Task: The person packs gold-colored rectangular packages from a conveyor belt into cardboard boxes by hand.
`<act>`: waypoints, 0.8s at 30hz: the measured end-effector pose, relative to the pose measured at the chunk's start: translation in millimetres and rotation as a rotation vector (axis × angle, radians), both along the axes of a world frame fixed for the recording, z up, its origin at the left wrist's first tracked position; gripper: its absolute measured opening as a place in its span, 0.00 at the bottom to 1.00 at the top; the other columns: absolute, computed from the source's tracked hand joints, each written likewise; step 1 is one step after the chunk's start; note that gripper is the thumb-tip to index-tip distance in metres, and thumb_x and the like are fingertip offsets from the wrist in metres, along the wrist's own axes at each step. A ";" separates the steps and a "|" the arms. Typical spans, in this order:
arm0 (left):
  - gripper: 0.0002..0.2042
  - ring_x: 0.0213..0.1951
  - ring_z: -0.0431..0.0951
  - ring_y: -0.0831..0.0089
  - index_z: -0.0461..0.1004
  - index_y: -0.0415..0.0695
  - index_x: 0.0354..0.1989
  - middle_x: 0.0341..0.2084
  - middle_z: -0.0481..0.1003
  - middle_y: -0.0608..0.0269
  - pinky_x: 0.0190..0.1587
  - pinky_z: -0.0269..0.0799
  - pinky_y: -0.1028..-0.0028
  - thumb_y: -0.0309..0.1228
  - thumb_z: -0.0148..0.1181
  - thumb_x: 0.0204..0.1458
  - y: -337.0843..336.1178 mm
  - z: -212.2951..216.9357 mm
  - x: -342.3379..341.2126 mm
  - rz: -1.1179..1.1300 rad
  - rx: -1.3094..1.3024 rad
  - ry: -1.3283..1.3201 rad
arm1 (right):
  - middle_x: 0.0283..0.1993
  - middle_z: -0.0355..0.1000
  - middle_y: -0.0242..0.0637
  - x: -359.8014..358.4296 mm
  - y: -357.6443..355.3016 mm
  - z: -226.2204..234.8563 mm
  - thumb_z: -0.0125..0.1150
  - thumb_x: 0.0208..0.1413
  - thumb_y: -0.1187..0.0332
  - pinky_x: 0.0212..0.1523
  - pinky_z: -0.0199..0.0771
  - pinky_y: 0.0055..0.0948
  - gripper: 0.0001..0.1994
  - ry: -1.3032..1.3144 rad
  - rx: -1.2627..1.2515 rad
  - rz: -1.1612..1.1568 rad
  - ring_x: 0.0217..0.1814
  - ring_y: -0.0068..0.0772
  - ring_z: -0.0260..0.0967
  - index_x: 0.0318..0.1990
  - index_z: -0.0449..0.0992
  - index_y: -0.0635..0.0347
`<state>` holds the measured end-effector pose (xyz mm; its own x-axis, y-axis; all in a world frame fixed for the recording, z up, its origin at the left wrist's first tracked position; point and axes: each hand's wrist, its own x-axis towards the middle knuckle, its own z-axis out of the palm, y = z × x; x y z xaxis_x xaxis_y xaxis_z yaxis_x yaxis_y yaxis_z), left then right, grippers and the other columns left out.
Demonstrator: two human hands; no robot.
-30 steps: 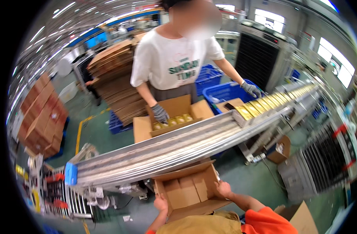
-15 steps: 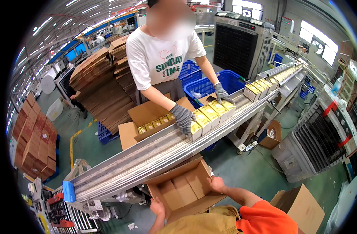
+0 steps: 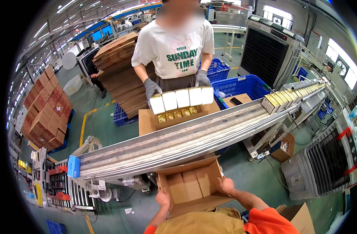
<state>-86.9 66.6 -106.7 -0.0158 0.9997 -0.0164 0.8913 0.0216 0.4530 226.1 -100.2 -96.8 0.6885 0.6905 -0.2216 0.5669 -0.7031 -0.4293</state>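
Observation:
An empty open cardboard box [image 3: 192, 186] is in front of me, just below the near side of the conveyor, and its inside shows bare panels. My left hand [image 3: 163, 197] grips its left wall, and my right hand [image 3: 226, 185] is closed on the right wall. Across the conveyor, a co-worker in grey gloves squeezes a row of small cartons [image 3: 182, 99] between both hands, white sides toward me. That row hangs over another open cardboard box [image 3: 147, 123], where several gold cartons [image 3: 178, 114] sit.
A metal conveyor [image 3: 178, 144] crosses between us, with more gold-topped cartons [image 3: 281, 99] at its right end. Blue crates [image 3: 244, 84] and stacked flat cardboard [image 3: 120, 74] surround the co-worker. An air cooler [image 3: 318, 156] stands at right, an open carton [image 3: 299, 218] below it.
The co-worker has lifted the carton row off the conveyor and moved it left over the far box, tipping it. My hands keep their hold on the near box. The view has shifted.

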 end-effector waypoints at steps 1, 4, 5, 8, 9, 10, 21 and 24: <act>0.16 0.28 0.77 0.45 0.71 0.40 0.40 0.23 0.76 0.43 0.31 0.72 0.53 0.41 0.52 0.54 0.0 -1.6 -0.4 -0.011 0.007 0.005 | 0.29 0.73 0.59 1.1 -0.8 -3.5 0.47 0.58 0.49 0.36 0.72 0.52 0.24 0.016 -0.026 0.001 0.33 0.61 0.72 0.36 0.72 0.67; 0.16 0.26 0.77 0.46 0.70 0.39 0.42 0.21 0.76 0.44 0.29 0.71 0.54 0.40 0.52 0.54 0.8 -6.4 -2.9 -0.025 0.021 0.026 | 0.31 0.73 0.60 -0.4 2.6 5.4 0.46 0.59 0.51 0.39 0.72 0.52 0.24 0.042 -0.077 0.012 0.36 0.61 0.72 0.37 0.72 0.69; 0.16 0.26 0.77 0.46 0.70 0.39 0.42 0.21 0.76 0.44 0.29 0.71 0.54 0.40 0.52 0.54 1.6 -6.2 -1.8 -0.021 0.020 0.034 | 0.31 0.73 0.60 0.3 1.9 3.8 0.46 0.59 0.51 0.39 0.72 0.52 0.24 0.035 -0.077 0.016 0.36 0.62 0.72 0.37 0.72 0.69; 0.16 0.26 0.77 0.46 0.71 0.39 0.41 0.21 0.76 0.44 0.29 0.71 0.54 0.41 0.52 0.54 2.0 -4.8 -0.9 -0.022 0.029 0.027 | 0.29 0.73 0.60 1.1 -0.3 -1.5 0.47 0.58 0.49 0.37 0.72 0.52 0.24 0.007 -0.043 0.011 0.34 0.62 0.72 0.36 0.72 0.67; 0.16 0.26 0.77 0.46 0.71 0.39 0.41 0.21 0.75 0.44 0.29 0.71 0.54 0.41 0.52 0.54 1.9 -4.1 -1.0 -0.026 0.033 0.020 | 0.29 0.73 0.60 1.2 -0.4 -3.0 0.48 0.58 0.49 0.35 0.73 0.52 0.24 -0.003 -0.027 0.006 0.33 0.62 0.72 0.35 0.73 0.66; 0.16 0.26 0.77 0.46 0.71 0.39 0.40 0.21 0.75 0.44 0.29 0.71 0.54 0.41 0.53 0.54 1.8 -3.6 -0.6 -0.023 0.039 0.019 | 0.29 0.73 0.60 1.9 0.2 -4.5 0.48 0.58 0.49 0.36 0.73 0.52 0.24 -0.002 -0.033 0.002 0.34 0.62 0.72 0.35 0.73 0.66; 0.16 0.25 0.76 0.45 0.71 0.39 0.40 0.20 0.75 0.43 0.29 0.71 0.53 0.40 0.53 0.54 3.1 -9.3 -1.6 -0.029 0.055 0.017 | 0.31 0.73 0.60 -2.0 -0.4 7.6 0.47 0.59 0.51 0.39 0.72 0.52 0.23 0.034 -0.075 -0.010 0.36 0.62 0.72 0.37 0.72 0.68; 0.15 0.25 0.76 0.45 0.72 0.39 0.39 0.20 0.75 0.44 0.29 0.71 0.53 0.40 0.53 0.54 2.8 -9.7 2.0 -0.023 0.075 0.013 | 0.32 0.73 0.59 -0.9 -0.7 13.9 0.47 0.59 0.51 0.38 0.72 0.51 0.23 0.041 -0.076 -0.010 0.35 0.61 0.72 0.36 0.72 0.67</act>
<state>-84.9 69.4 -116.5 0.0073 0.9983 0.0585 0.8968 -0.0324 0.4412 225.2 -100.9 -82.9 0.6843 0.6641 -0.3012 0.5429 -0.7397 -0.3977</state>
